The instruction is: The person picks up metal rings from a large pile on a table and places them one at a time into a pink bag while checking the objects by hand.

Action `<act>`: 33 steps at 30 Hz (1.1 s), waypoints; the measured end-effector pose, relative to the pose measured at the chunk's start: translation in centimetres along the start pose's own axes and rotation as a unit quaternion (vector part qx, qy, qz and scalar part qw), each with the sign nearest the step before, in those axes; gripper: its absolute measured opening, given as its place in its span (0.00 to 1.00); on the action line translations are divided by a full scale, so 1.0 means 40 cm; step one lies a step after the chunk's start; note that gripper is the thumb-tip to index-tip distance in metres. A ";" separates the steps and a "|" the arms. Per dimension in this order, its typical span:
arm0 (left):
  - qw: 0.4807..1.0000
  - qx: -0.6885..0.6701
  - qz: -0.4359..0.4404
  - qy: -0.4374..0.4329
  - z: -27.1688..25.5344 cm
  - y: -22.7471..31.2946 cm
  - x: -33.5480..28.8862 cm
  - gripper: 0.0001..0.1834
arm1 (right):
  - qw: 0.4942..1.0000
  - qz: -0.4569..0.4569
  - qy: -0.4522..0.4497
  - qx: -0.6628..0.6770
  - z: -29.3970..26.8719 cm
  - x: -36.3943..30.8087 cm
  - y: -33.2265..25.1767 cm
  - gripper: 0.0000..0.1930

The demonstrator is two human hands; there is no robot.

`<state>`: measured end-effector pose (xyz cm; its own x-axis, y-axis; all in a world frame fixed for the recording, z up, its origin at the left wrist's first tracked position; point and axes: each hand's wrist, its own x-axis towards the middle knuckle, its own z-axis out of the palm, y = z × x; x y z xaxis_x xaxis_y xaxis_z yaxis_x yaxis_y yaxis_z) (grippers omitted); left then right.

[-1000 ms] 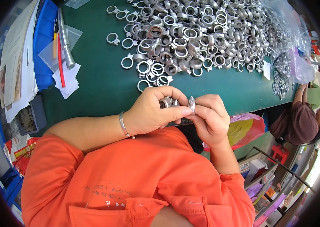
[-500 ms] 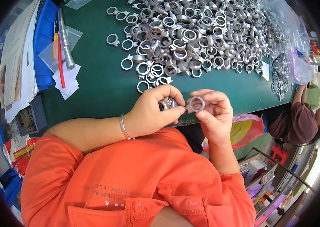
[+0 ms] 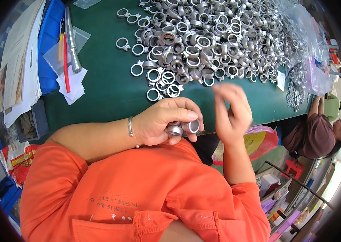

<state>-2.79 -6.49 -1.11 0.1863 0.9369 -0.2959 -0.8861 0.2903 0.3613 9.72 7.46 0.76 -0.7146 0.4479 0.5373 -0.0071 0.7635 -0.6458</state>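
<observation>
My left hand [image 3: 166, 120] is closed around several silver-grey metal rings, palm turned partly up. One ring [image 3: 193, 126] shows its round opening at the fingertips, and another ring [image 3: 174, 130] lies lower against the fingers. To the right, my right hand [image 3: 235, 115] is raised over the table's near edge, blurred by motion. A gap shows between its thumb and curved fingers, and no ring is visible in it. Beyond both hands spreads a large pile of metal rings with small lugs [image 3: 192, 50]. Closest to my left hand is a loose ring [image 3: 153, 94] at the pile's near edge.
On the left stand a blue tray [image 3: 48, 52] with papers, a metal hand tool [image 3: 73, 48], a red stick [image 3: 65, 60] and a grey bin [image 3: 33, 121]. Clear plastic bags [image 3: 313, 36] lie at the right. Another person [image 3: 311, 133] sits beyond, near a pink bag [image 3: 261, 141].
The ring that my right hand held up now sits in my left hand. My left palm has turned upward. My right hand has moved up and right, away from my left.
</observation>
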 end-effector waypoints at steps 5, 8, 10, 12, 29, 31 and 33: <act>1.000 -0.014 0.020 -0.019 -0.006 -0.005 0.008 0.07 | 0.992 0.067 -0.036 -0.100 0.028 0.013 0.067 0.07; 0.997 0.052 0.031 0.038 0.006 0.002 0.002 0.08 | 0.978 0.195 -0.047 0.063 0.015 -0.013 0.042 0.06; 0.987 0.123 0.046 0.093 0.020 0.006 0.000 0.08 | 0.942 0.260 -0.034 0.211 0.008 -0.034 0.027 0.05; 0.979 0.163 0.051 0.114 0.022 0.003 -0.002 0.08 | 0.943 0.216 -0.047 0.249 -0.001 -0.051 0.025 0.06; 0.778 0.518 0.347 0.074 0.008 -0.013 -0.002 0.06 | 0.824 0.339 -0.144 0.430 -0.042 -0.050 -0.039 0.12; 0.763 0.538 0.351 0.069 0.012 -0.012 -0.001 0.07 | 0.839 0.264 -0.231 0.417 -0.041 -0.054 0.000 0.16; 0.766 0.520 0.364 0.100 0.016 -0.025 0.000 0.07 | 0.824 0.259 -0.180 0.470 -0.030 -0.055 -0.003 0.16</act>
<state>-1.64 -6.64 -0.89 -0.3579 0.9059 0.2266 0.1126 -0.1990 0.9735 12.14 6.93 0.31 -0.9523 0.3038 -0.0296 -0.0535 -0.2614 -0.9637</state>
